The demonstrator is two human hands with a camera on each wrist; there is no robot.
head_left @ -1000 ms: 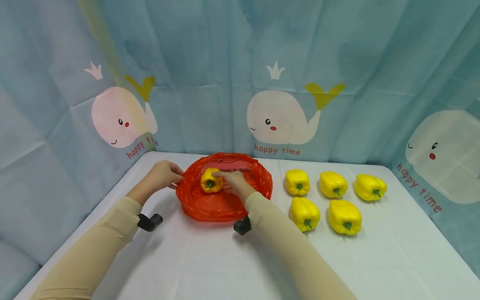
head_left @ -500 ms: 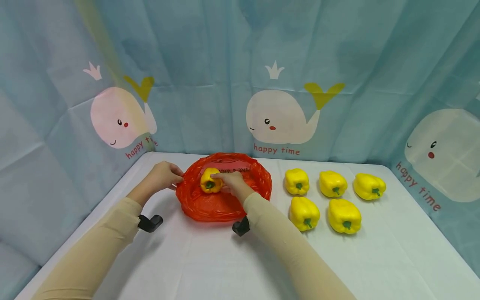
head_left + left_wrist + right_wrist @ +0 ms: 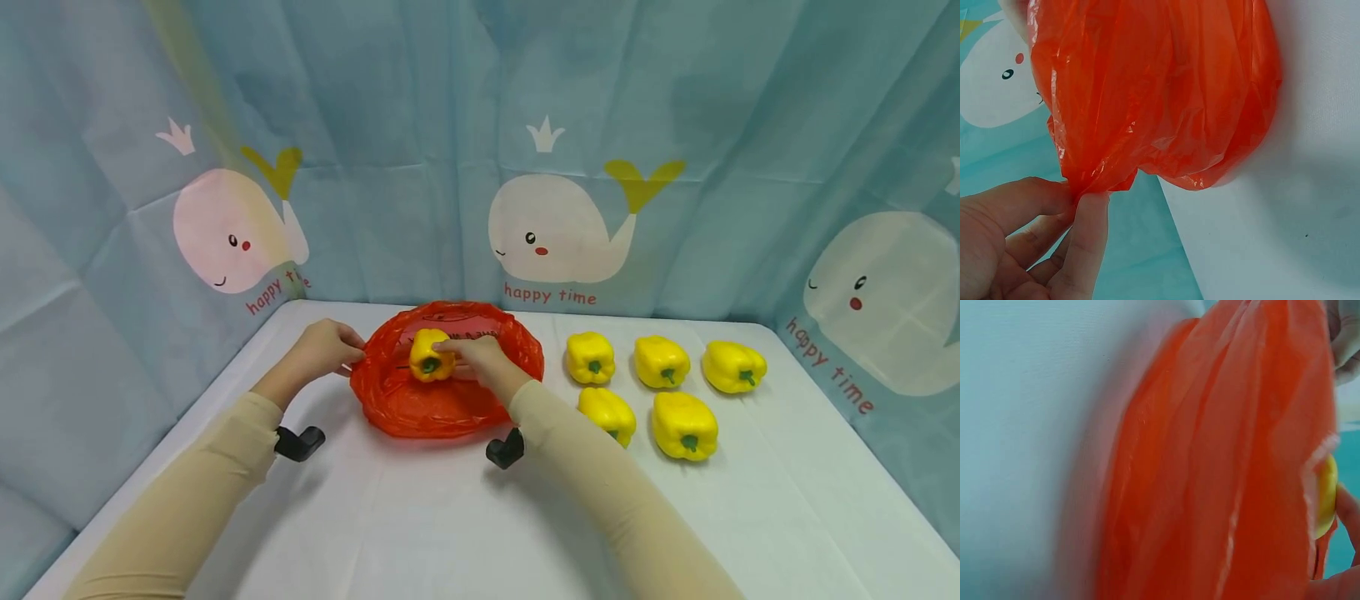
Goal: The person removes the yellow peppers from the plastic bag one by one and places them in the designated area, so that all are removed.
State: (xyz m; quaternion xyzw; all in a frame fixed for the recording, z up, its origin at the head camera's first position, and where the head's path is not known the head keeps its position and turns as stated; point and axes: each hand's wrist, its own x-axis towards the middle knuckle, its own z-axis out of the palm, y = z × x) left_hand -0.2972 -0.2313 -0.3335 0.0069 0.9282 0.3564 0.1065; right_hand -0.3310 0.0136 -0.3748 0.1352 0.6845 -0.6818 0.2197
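Observation:
A red plastic bag point(image 3: 431, 412) stands with its mouth spread wide on the white table. My left hand point(image 3: 321, 348) pinches the bag's left rim between thumb and fingers; in the left wrist view the film point(image 3: 1116, 112) gathers into folds at that pinch. Inside the mouth my right hand point(image 3: 483, 354) holds a yellow bell pepper point(image 3: 427, 346) by its right side, green stem towards me. From the right wrist, most of the pepper point(image 3: 1327, 494) is hidden behind the bag's side.
To the bag's right several yellow bell peppers sit in two rows, among them a back-left one point(image 3: 588, 354) and a front-right one point(image 3: 684, 421). My right sleeve point(image 3: 600, 467) partly covers the front-left pepper point(image 3: 606, 410). A whale-print curtain point(image 3: 420, 225) hangs behind the table point(image 3: 420, 517).
My right hand and the pepper in it have shifted a little to the right within the bag's mouth. The left hand keeps its pinch on the rim. The view has tilted slightly.

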